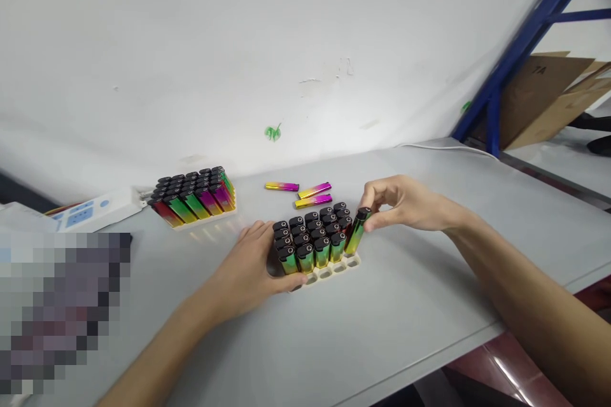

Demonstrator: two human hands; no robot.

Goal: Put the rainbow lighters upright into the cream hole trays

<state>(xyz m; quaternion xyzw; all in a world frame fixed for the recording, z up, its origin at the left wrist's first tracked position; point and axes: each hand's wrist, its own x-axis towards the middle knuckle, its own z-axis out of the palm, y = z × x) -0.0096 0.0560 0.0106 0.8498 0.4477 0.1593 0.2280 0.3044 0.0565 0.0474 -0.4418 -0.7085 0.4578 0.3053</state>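
A pale tray (pixel 339 269) in the middle of the table holds several upright lighters with black tops, and its front row of round slots shows empty. My left hand (pixel 252 267) grips the tray's left end, thumb along the front edge and fingers behind. At the right end, my right hand (pixel 394 203) pinches the black top of a green-yellow lighter (pixel 356 235), which leans slightly right with its base at the tray. Behind the tray lie a yellow-purple lighter (pixel 281 186) and two more, all flat on the table.
A second full tray (pixel 210 219) of lighters stands at the back left. Beside it are a white power strip (pixel 90 208) and a blurred object at the left edge. A white cable (pixel 443 147) runs along the wall; a blue frame (pixel 494 117) and cardboard boxes (pixel 548 98) stand right.
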